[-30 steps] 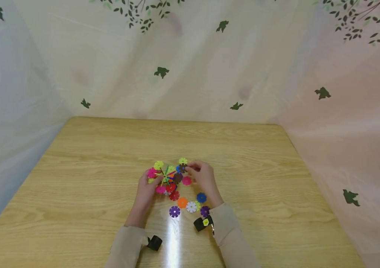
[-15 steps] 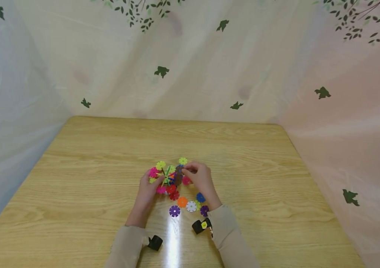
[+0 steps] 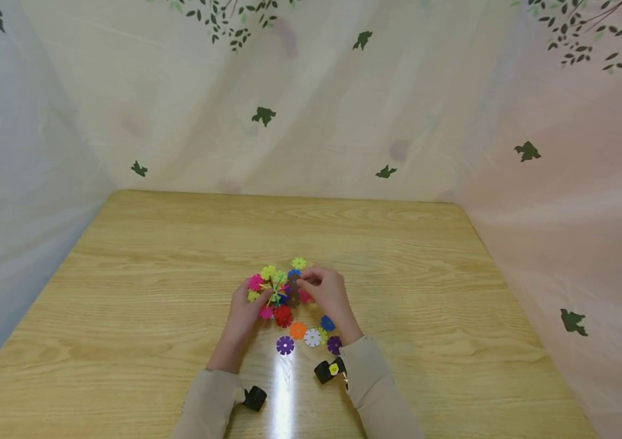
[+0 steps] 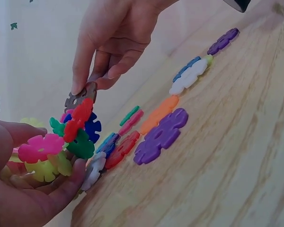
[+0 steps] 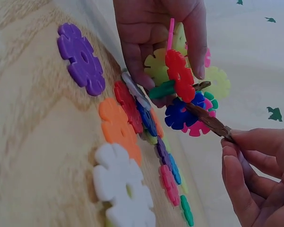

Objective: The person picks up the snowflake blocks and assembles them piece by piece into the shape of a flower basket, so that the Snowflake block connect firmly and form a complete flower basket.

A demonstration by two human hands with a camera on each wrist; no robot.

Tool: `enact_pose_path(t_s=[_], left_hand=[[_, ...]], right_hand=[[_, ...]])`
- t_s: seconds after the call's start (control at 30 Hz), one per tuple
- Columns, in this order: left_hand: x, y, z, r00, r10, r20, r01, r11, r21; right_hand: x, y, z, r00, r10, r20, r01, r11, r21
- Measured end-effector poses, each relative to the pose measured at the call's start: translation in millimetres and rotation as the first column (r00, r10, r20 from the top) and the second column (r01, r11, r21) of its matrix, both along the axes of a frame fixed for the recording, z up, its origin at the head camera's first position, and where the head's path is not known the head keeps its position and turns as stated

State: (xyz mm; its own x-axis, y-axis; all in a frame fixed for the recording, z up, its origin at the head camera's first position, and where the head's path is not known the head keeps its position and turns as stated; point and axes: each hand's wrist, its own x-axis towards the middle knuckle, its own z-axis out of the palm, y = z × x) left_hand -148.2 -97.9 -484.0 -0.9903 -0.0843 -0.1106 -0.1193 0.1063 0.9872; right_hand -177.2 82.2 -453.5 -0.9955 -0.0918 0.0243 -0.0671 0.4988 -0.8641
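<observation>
My left hand (image 3: 241, 314) holds a cluster of interlocked plastic flower-shaped discs (image 4: 41, 147) above the table, thumb on one side and fingers on the other. Pink, yellow, green, blue and red discs (image 5: 180, 75) stick out of it at different angles. From the right, my right hand (image 3: 330, 297) pinches a brown flower disc (image 5: 209, 120) between thumb and fingertips. In the right wrist view the brown disc's far end meets the cluster beside a blue disc (image 5: 182, 113); whether their slots are engaged, I cannot tell.
Loose flower discs lie on the wooden table (image 3: 179, 244) below the hands: purple (image 3: 285, 346), orange (image 3: 297, 331), white (image 3: 313, 338), blue (image 3: 328, 323) and several others. A printed curtain (image 3: 316, 152) hangs behind and at both sides.
My right hand has moved slightly left, bringing the brown disc against the cluster. The cluster has shifted a little right and turned in my left hand. The nearer loose discs stay put.
</observation>
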Motion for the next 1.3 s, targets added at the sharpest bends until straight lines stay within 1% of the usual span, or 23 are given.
enact_pose_path(t_s=[0.07, 0.1, 0.2, 0.37, 0.43, 0.53, 0.63, 0.77, 0.87, 1.0, 1.03, 1.1, 1.17, 1.23, 1.3], left_hand=[[0.5, -0.6, 0.2, 1.000, -0.016, 0.006, 0.016, 0.999, -0.031], [0.7, -0.9, 0.5, 1.000, -0.020, 0.016, 0.020, 0.999, -0.035], [1.0, -2.0, 0.6, 1.000, -0.021, 0.013, 0.021, 0.999, -0.049], [0.4, -2.1, 0.7, 1.000, 0.023, -0.004, -0.023, 0.999, -0.036], [-0.7, -2.0, 0.4, 0.999, 0.029, -0.018, -0.030, 0.999, -0.031], [-2.8, -2.2, 0.0, 0.999, 0.024, -0.034, -0.025, 0.999, -0.029], [-3.3, -3.5, 0.2, 1.000, 0.003, -0.022, -0.003, 1.000, -0.009], [-2.9, -4.5, 2.5, 1.000, -0.010, 0.025, 0.010, 0.999, 0.031], [-3.4, -4.2, 4.3, 0.998, 0.023, 0.063, -0.027, 0.997, 0.072], [-4.1, -4.7, 5.4, 0.993, 0.071, 0.097, -0.085, 0.985, 0.149], [-4.4, -4.9, 5.5, 0.992, 0.076, 0.100, -0.092, 0.982, 0.165], [-4.8, -5.3, 5.8, 0.991, 0.085, 0.102, -0.103, 0.979, 0.178], [-5.1, -5.6, 6.0, 0.991, 0.087, 0.102, -0.105, 0.978, 0.181], [-5.8, -5.8, 6.1, 0.991, 0.087, 0.103, -0.105, 0.978, 0.179], [-6.5, -5.7, 6.3, 0.991, 0.085, 0.104, -0.102, 0.979, 0.175]], right_hand=[[0.3, -0.9, -0.6, 1.000, 0.004, 0.008, -0.004, 1.000, 0.004], [0.7, -1.6, -0.9, 1.000, 0.007, 0.009, -0.007, 1.000, 0.006], [2.1, -4.6, -1.3, 1.000, 0.015, 0.005, -0.015, 1.000, 0.022], [3.3, -8.3, -0.3, 1.000, 0.009, 0.001, -0.009, 1.000, 0.012], [2.4, -8.1, 0.6, 1.000, 0.003, 0.001, -0.003, 1.000, 0.006], [0.2, -6.8, 1.8, 1.000, 0.003, 0.001, -0.003, 1.000, 0.014], [-1.6, -5.6, 1.0, 1.000, 0.016, 0.002, -0.016, 1.000, 0.025], [-2.4, -4.9, -0.5, 0.999, 0.018, 0.046, -0.017, 1.000, -0.018], [-3.8, -2.3, -2.0, 0.993, 0.057, 0.099, -0.051, 0.997, -0.065], [-6.9, 5.7, -2.7, 0.975, 0.137, 0.174, -0.120, 0.987, -0.104], [-7.6, 7.7, -2.8, 0.971, 0.145, 0.190, -0.129, 0.987, -0.094], [-8.6, 11.2, -1.5, 0.969, 0.142, 0.201, -0.138, 0.990, -0.034], [-9.4, 13.2, -0.7, 0.973, 0.130, 0.191, -0.147, 0.986, 0.079], [-10.3, 13.6, -0.6, 0.978, 0.128, 0.164, -0.162, 0.964, 0.213], [-11.1, 12.7, -1.2, 0.982, 0.121, 0.148, -0.164, 0.934, 0.319]])
